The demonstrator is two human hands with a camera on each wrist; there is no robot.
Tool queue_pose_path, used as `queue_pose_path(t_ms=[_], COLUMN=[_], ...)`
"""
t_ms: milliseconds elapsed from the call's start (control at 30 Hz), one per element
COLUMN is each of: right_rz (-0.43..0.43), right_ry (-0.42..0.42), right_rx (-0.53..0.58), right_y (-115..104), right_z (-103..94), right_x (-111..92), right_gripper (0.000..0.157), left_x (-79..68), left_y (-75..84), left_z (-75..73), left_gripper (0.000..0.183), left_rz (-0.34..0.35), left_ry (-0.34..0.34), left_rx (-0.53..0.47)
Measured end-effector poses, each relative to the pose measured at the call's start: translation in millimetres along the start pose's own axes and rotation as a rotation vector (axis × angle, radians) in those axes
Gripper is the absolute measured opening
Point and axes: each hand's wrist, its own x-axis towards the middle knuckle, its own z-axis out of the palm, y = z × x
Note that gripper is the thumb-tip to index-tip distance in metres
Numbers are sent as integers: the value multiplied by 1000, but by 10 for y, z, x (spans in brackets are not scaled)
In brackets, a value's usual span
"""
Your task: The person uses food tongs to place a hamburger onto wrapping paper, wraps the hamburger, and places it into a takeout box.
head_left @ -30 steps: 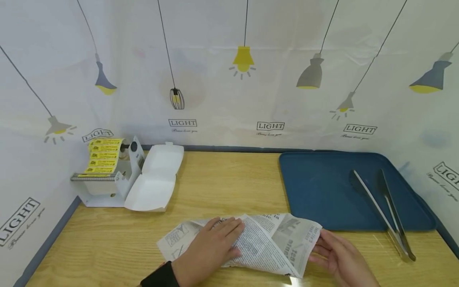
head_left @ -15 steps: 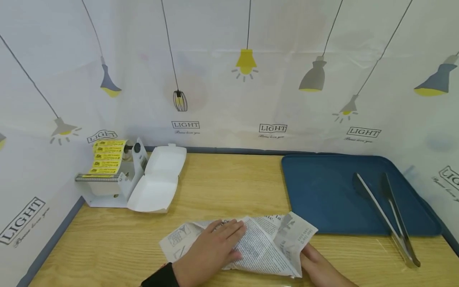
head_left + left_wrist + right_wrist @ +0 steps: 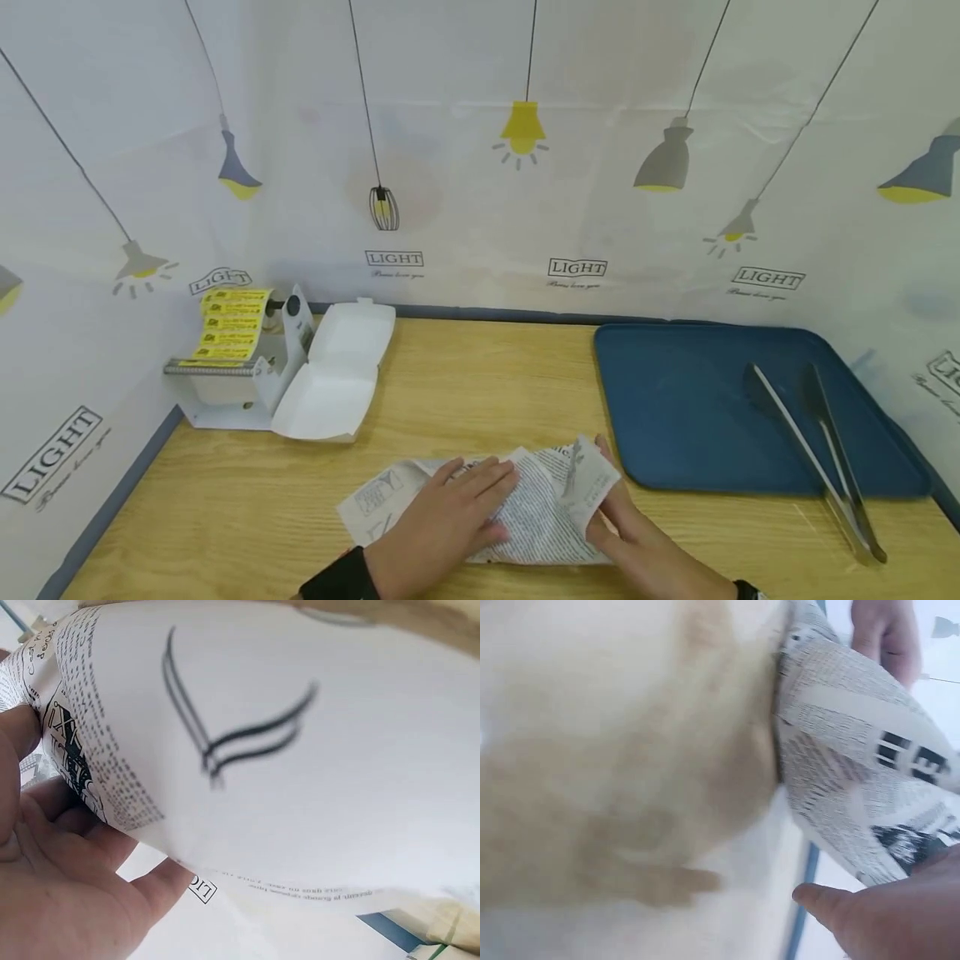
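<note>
Newsprint-patterned wrapping paper is folded into a bundle near the table's front edge; its contents are hidden. Across the bundle's left half lies my left hand, fingers extended and together. The left wrist view shows that hand against the paper's printed side. At the right end, my right hand holds a folded-in flap, thumb low and fingers behind. In the right wrist view, the thumb points out from the bundle, while the other fingers are mostly hidden.
A blue tray stands at the back right, with metal tongs lying across it and onto the table. At the back left are a dispenser with yellow labels and an open white takeaway box. A printed curtain surrounds the table.
My right hand has moved left, turning the paper's right end up and inward, so the bundle is shorter. My left hand has stayed on the bundle.
</note>
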Motion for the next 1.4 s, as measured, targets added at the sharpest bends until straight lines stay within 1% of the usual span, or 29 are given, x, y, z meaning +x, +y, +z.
queue_pose_path(t_ms=[133,233,367,467,533,633,700,767,867,967,1000,1100,1167,1200,1233,1300,1333,1367,1400], right_rz=[-149,-177,-146,-89,-46,-1,9,9,-6,-9,-4,22,44,64,103,186,233,283,322], right_ry=[64,61,79,124,157,186,200,212,229,220,212,206,243,277,312,354,357,346,315], right_rx=[-193,-301,-473,-579,-619,-642,-671,-707,-750,-730,-703,-585,-516,-490,-470,-443,-437,-427,-418], right_y=[-124,-200,-262,-287,-290,-285,-270,-250,-224,-233,-243,-291,-301,-298,-294,-255,-225,-195,-161], right_z=[-4,43,144,196,211,218,227,248,290,321,325,307,261,231,197,115,76,41,7], right_x=[98,186,271,288,287,284,293,312,346,355,349,302,232,192,152,76,42,12,-12], right_gripper=[82,85,88,90,89,87,87,86,86,89,92,100,99,93,83,55,42,34,33], left_x=[0,3,22,48,65,77,84,96,129,146,144,129,130,132,134,136,136,133,128], left_y=[-8,-13,-19,-24,-26,-17,-4,20,48,69,73,90,104,109,111,109,105,101,95], left_z=[0,-6,15,55,80,89,82,69,67,60,54,34,36,39,44,50,53,54,55], left_gripper=[62,62,64,65,64,59,57,57,57,51,49,46,48,50,51,50,48,46,43], left_rz=[7,5,15,38,53,65,60,37,-13,-62,-77,-126,-135,-130,-118,-86,-72,-63,-56], left_ry=[32,52,87,106,102,84,81,88,134,177,188,192,195,197,201,210,213,214,216], left_rx=[7,-19,-97,-172,-229,-293,-319,-350,-377,-372,-358,-335,-323,-319,-314,-291,-280,-274,-267])
